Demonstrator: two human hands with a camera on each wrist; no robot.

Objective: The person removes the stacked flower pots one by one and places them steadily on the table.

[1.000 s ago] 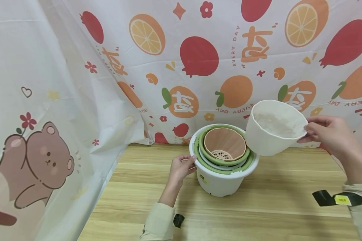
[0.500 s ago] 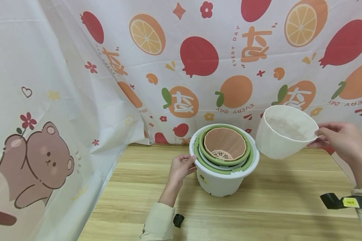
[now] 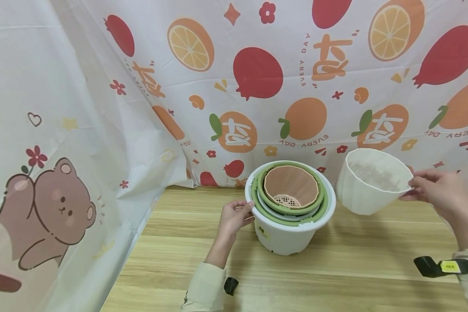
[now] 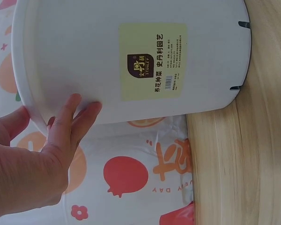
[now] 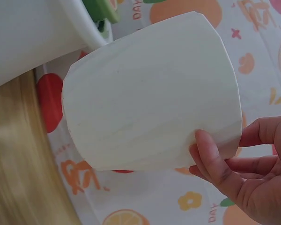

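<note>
My left hand (image 3: pixel 234 218) pinches the rim of a large white flower pot (image 3: pixel 284 240) that stands upright on the table. In the left wrist view the thumb is over the rim and the fingers lie against the wall near a label (image 4: pixel 153 62). Nested inside are green-rimmed pots (image 3: pixel 323 212), a grey-rimmed one between them, and a terracotta-coloured pot (image 3: pixel 292 184) with a perforated bottom innermost. To the right, my right hand (image 3: pixel 438 190) pinches the rim of a cream flower pot (image 3: pixel 359 193), held tilted above the table, apart from the stack. Its inside bottom looks dusty.
The wooden table (image 3: pixel 179 268) reaches back to a fruit-patterned curtain (image 3: pixel 257 121) just behind the pots. A white curtain with a bear print (image 3: pixel 62 208) hangs along the left side. Black straps (image 3: pixel 433 266) sit on the sleeves.
My right hand has carried the cream pot rightward and a little down, away from the nested stack. The left hand and the large white pot have stayed in place.
</note>
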